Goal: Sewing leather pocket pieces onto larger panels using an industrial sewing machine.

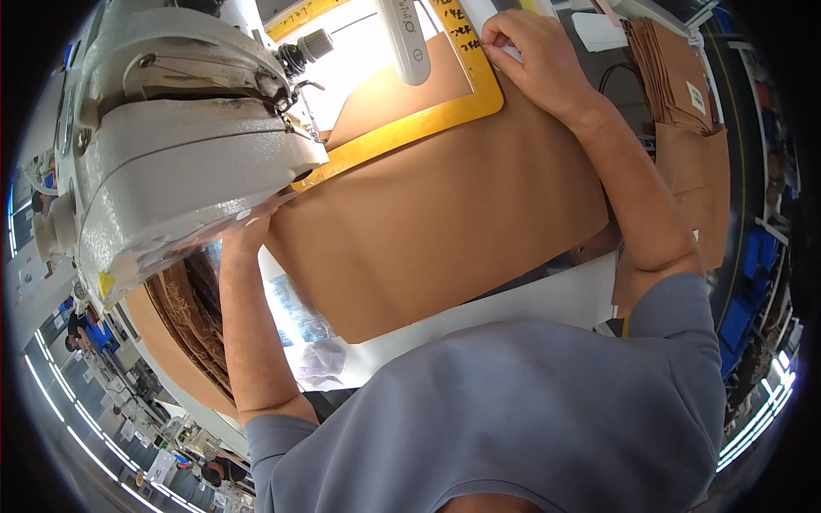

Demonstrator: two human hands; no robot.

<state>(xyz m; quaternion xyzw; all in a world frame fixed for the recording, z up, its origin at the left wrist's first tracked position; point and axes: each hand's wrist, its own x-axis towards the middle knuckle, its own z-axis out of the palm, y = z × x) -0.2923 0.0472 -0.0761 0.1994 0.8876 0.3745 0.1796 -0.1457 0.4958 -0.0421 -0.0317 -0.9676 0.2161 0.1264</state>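
A large brown sheet (436, 231), leather-like, spreads across the work surface beneath a white sewing machine (180, 179). A yellow rectangular frame (398, 124) with dark markings lies on the sheet around a lit area, where a white lamp-like bar (408, 47) hangs. My left hand (250, 224) reaches under the machine head at the sheet's left part; its fingers are hidden. My right hand (534, 68) is at the frame's upper right corner, fingers curled and closed by its outer edge; what they pinch, if anything, is too hidden to name.
Stacked brown pieces (667, 73) lie at the right, with another brown piece (701, 179) below. More brown layers (188, 342) rest at lower left, and a white board (556, 299) shows along the near edge. Blue bins (748, 256) stand beyond. Other people (79, 329) work far left.
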